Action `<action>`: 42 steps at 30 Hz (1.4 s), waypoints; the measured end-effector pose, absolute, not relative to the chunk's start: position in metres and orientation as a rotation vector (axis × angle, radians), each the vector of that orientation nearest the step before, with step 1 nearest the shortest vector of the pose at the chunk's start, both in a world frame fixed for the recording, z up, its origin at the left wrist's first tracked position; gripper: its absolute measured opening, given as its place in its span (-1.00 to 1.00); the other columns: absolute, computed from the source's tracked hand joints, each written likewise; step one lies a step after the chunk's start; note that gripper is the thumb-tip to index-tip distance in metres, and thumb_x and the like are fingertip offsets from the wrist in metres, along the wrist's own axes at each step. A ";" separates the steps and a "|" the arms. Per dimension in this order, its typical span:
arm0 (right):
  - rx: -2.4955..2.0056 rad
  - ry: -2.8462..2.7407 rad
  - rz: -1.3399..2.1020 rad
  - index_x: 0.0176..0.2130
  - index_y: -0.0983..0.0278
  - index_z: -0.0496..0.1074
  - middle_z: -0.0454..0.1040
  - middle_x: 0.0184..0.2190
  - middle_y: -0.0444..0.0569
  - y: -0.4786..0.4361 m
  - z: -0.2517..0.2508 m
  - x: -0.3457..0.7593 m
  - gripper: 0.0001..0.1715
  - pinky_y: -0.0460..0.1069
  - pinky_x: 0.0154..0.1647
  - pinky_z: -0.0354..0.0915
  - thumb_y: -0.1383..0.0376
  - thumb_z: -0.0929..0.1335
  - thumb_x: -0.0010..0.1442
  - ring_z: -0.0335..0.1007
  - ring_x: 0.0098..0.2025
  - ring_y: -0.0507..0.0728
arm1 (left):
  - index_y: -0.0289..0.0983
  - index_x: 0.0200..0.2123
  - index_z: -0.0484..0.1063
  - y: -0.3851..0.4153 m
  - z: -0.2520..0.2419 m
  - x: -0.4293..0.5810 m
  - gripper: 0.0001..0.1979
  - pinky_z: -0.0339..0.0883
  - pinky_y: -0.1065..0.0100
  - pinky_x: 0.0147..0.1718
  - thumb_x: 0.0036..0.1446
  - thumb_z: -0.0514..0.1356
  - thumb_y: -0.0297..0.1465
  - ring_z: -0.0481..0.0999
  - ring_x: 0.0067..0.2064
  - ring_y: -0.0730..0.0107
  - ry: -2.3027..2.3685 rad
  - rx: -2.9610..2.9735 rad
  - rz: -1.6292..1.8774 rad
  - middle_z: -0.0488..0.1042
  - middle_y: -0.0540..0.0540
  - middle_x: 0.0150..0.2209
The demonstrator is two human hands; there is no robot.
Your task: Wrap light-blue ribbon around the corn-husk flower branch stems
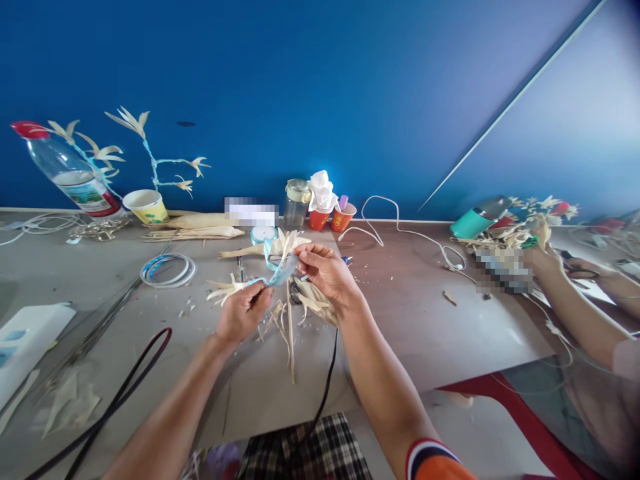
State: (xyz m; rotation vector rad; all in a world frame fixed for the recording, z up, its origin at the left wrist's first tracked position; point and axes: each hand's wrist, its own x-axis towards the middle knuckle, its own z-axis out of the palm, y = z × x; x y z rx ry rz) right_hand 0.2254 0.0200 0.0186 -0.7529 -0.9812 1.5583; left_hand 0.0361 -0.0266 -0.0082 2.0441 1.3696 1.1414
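Observation:
My left hand (243, 312) pinches a dried-husk flower (225, 289) at its base, where a light blue tape (280, 272) wraps it. My right hand (326, 270) pinches the same tape a little higher and to the right, pulling it taut. The tape runs back to a blue tape roll (263, 234) on the table (400, 313). Under my hands lie husk scraps (313, 301) and a thin wooden stick (291, 333) pointing toward me.
A plastic bottle (70, 172), a paper cup (147, 206) and a husk-flower branch (155, 157) stand at back left. Wire rings (167, 270) lie left of my hands. A jar (297, 203) and red cups (330, 217) sit behind. Another person's arm (575, 310) works at right. Cables (120, 393) cross the front.

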 end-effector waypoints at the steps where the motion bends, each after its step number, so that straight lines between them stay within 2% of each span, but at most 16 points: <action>1: -0.735 -0.989 1.564 -0.40 0.29 0.54 0.46 -0.52 -0.17 0.019 0.020 0.226 -0.80 -0.15 -0.45 0.26 0.26 0.52 -0.10 0.31 -0.51 -0.07 | -0.25 -0.64 0.12 -0.026 -0.009 0.037 -0.68 -0.06 0.45 -0.60 0.13 0.05 -0.31 0.02 -0.60 0.57 1.370 2.021 1.120 0.01 0.11 -0.65; 5: -0.625 -1.056 1.651 -0.36 0.26 0.50 0.52 -0.43 -0.11 0.012 0.026 0.223 -0.75 -0.03 -0.25 0.37 0.24 0.53 -0.09 0.45 -0.36 0.03 | -0.25 -0.63 0.09 -0.023 -0.011 0.041 -0.67 -0.11 0.45 -0.61 0.12 0.06 -0.28 -0.01 -0.59 0.57 1.390 1.854 1.101 -0.03 0.11 -0.64; 9: -0.549 -1.226 1.694 -0.33 0.26 0.49 0.53 -0.43 -0.11 0.005 0.030 0.219 -0.74 0.00 -0.18 0.35 0.24 0.53 -0.07 0.47 -0.34 0.04 | -0.25 -0.64 0.13 -0.020 -0.011 0.043 -0.67 -0.14 0.44 -0.63 0.09 0.09 -0.26 -0.03 -0.60 0.57 1.354 1.624 1.168 -0.04 0.11 -0.65; 12: -0.496 -1.352 1.688 -0.31 0.26 0.50 0.53 -0.43 -0.12 0.002 0.032 0.218 -0.77 -0.01 -0.15 0.32 0.26 0.51 -0.02 0.47 -0.31 0.03 | -0.26 -0.64 0.21 -0.019 -0.009 0.043 -0.69 -0.12 0.45 -0.64 0.05 0.12 -0.25 0.01 -0.61 0.56 1.321 1.501 1.185 0.04 0.10 -0.67; 19: -0.462 -1.460 1.657 -0.27 0.25 0.49 0.52 -0.41 -0.12 0.001 0.029 0.219 -0.79 -0.03 -0.20 0.31 0.25 0.47 0.04 0.45 -0.32 0.02 | -0.26 -0.55 0.38 -0.022 -0.006 0.039 -0.79 0.01 0.46 -0.62 -0.01 0.21 -0.25 0.12 -0.60 0.54 1.213 1.264 1.223 0.18 0.09 -0.67; 24: -0.516 -1.551 1.622 -0.28 0.26 0.49 0.50 -0.38 -0.08 -0.003 0.033 0.218 -0.74 -0.06 -0.32 0.30 0.21 0.49 0.00 0.41 -0.34 0.03 | -0.28 -0.52 0.41 -0.024 -0.006 0.041 -0.79 -0.02 0.46 -0.62 -0.07 0.28 -0.26 0.09 -0.60 0.57 1.077 1.192 1.373 0.20 0.09 -0.67; 27: -0.490 -1.571 1.616 -0.29 0.26 0.52 0.52 -0.36 -0.04 -0.004 0.034 0.219 -0.73 -0.03 -0.28 0.33 0.18 0.49 -0.02 0.43 -0.31 0.05 | -0.29 -0.48 0.43 -0.023 -0.009 0.043 -0.78 -0.04 0.47 -0.63 -0.10 0.32 -0.26 0.09 -0.60 0.59 1.004 1.104 1.466 0.21 0.09 -0.66; 30: -0.441 -1.510 1.664 -0.28 0.26 0.54 0.54 -0.39 -0.01 -0.002 0.028 0.225 -0.63 0.06 -0.21 0.35 0.09 0.49 -0.06 0.47 -0.29 0.13 | -0.28 -0.46 0.41 -0.021 -0.012 0.043 -0.80 -0.02 0.48 -0.63 -0.05 0.31 -0.29 0.10 -0.60 0.60 0.993 1.016 1.546 0.20 0.10 -0.64; 34: -0.423 -1.391 1.784 -0.18 0.25 0.52 0.52 -0.50 -0.03 0.007 0.016 0.237 -0.41 0.12 -0.22 0.37 -0.06 0.48 -0.13 0.49 -0.30 0.19 | -0.26 -0.52 0.34 -0.017 -0.012 0.039 -0.79 0.00 0.48 -0.64 -0.02 0.30 -0.31 0.08 -0.62 0.60 1.001 0.934 1.715 0.11 0.14 -0.66; 38: -0.504 -1.411 1.917 -0.06 0.28 0.47 0.54 -0.46 -0.01 0.018 0.009 0.246 -0.38 0.10 -0.21 0.37 -0.03 0.44 -0.03 0.50 -0.34 0.15 | -0.26 -0.48 0.37 -0.012 -0.009 0.032 -0.82 0.06 0.47 -0.62 0.00 0.28 -0.30 0.16 -0.60 0.59 1.120 0.982 1.870 0.20 0.11 -0.62; 40: -0.644 -1.408 1.922 -0.13 0.31 0.49 0.54 -0.44 0.00 0.024 0.006 0.245 -0.44 0.06 -0.22 0.37 -0.02 0.43 -0.01 0.48 -0.35 0.11 | -0.27 -0.46 0.40 -0.011 -0.007 0.028 -0.85 0.07 0.46 -0.61 -0.01 0.27 -0.32 0.18 -0.59 0.58 1.246 1.018 1.976 0.25 0.10 -0.61; 42: -0.922 -1.441 1.852 -0.30 0.34 0.51 0.53 -0.44 -0.01 0.028 0.002 0.242 -0.53 -0.01 -0.28 0.36 -0.01 0.42 0.01 0.43 -0.38 0.06 | -0.26 -0.46 0.41 -0.011 -0.003 0.026 -0.88 0.09 0.46 -0.60 -0.03 0.26 -0.34 0.19 -0.59 0.57 1.342 1.029 2.079 0.26 0.10 -0.62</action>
